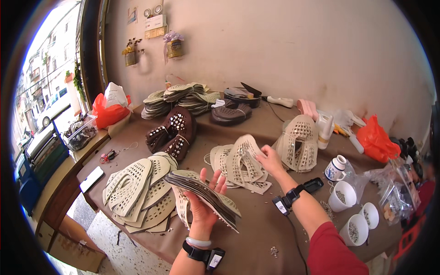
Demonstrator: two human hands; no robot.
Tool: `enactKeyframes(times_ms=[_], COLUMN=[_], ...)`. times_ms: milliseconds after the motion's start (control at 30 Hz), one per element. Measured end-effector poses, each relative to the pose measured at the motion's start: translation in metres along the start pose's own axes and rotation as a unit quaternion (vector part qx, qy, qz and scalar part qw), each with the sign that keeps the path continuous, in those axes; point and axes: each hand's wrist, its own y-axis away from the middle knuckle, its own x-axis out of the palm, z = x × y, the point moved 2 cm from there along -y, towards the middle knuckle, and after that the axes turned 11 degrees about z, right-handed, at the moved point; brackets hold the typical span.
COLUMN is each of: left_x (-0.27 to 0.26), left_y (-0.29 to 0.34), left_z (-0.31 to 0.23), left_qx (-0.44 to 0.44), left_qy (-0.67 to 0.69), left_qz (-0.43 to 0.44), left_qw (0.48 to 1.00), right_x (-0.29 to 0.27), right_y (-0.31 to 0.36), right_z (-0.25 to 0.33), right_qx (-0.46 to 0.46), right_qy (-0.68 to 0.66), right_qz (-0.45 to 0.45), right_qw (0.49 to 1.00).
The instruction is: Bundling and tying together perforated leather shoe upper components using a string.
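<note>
Perforated beige upper [243, 155], edge pinched in the right hand [271, 161], sits right of the studded brown uppers [173, 130]. Left hand [204, 208], loosely cupped, has an upper stack [200, 185] in front of those. Dark-marked white labels [215, 260] on both wristbands [194, 250], btw.

Spread across the table [256, 224]

In the frame's lower centre, a stack of cut pieces [197, 183] sits in the left hand [202, 216], right of a fanned pile [130, 183]. A phone [92, 179] lies farther left. Three cups [343, 196] stand lower right, before a jug [336, 167]; more stacks [158, 109] lie upper left of centre.
</note>
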Motion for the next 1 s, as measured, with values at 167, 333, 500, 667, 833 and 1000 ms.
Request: enactKeyframes(times_ms=[167,333,500,667,833,1000], left_x=[-0.001,0.002,-0.003,-0.003,-0.004,-0.006], left_y=[0.004,0.006,0.005,0.001,0.002,0.002], left_z=[0.002,0.004,-0.006,-0.005,0.000,-0.007], left_qx=[-0.040,-0.058,0.012,0.043,0.032,0.041], left_qy=[0.027,0.067,0.087,0.043,0.042,0.025], left_qz=[-0.003,0.036,0.008,0.056,0.025,0.004], left_qw=[0.999,0.995,0.996,0.997,0.998,0.999], right_x=[0.001,-0.003,0.009,0.032,0.026,0.025], right_y=[0.059,0.090,0.014,-0.014,-0.027,-0.012], right_z=[0.126,0.165,0.072,-0.015,-0.028,0.022], right_qx=[-0.159,-0.350,-0.027,0.098,0.162,0.045], right_qy=[0.012,-0.038,0.035,0.195,0.100,0.028], right_qz=[0.108,0.373,0.210,0.046,0.111,0.076], right_qw=[0.981,0.859,0.977,0.975,0.975,0.996])
